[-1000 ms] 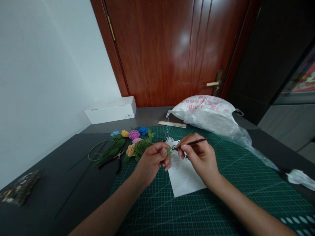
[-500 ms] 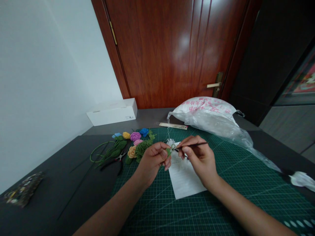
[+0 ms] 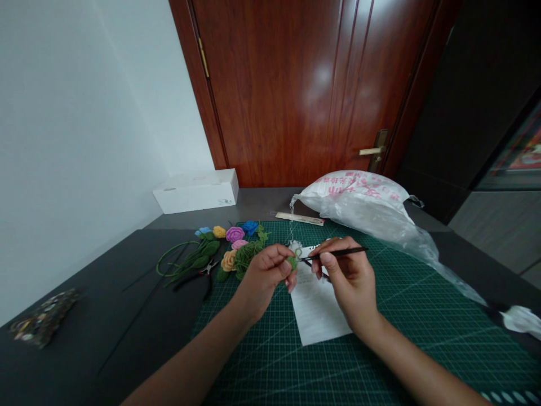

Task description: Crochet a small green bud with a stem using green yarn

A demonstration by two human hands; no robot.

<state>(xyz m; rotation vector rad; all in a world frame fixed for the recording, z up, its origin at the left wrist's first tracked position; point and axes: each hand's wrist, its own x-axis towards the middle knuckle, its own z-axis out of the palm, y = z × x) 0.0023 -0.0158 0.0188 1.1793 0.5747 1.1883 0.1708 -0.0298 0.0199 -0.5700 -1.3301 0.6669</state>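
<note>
My left hand [image 3: 264, 276] is closed in a pinch on a small green crochet piece [image 3: 291, 261] above the green cutting mat [image 3: 401, 327]. My right hand [image 3: 349, 276] is closed round a thin dark crochet hook [image 3: 338, 253], whose tip meets the green piece. Both hands hover over a white sheet of paper [image 3: 316, 307] lying on the mat. A thin white thread [image 3: 291, 225] hangs just behind the piece.
Several crochet flowers [image 3: 230, 242] with green leaves and wire stems lie left of the hands, beside small pliers [image 3: 198, 275]. A white box [image 3: 196, 190], a ruler [image 3: 300, 218] and a plastic bag [image 3: 363, 200] sit behind. A dark patterned item [image 3: 40, 318] lies far left.
The view has shifted slightly, so hands and objects sit a little lower right. My right hand has drawn the hook a touch to the right; the left hand keeps its pinch.
</note>
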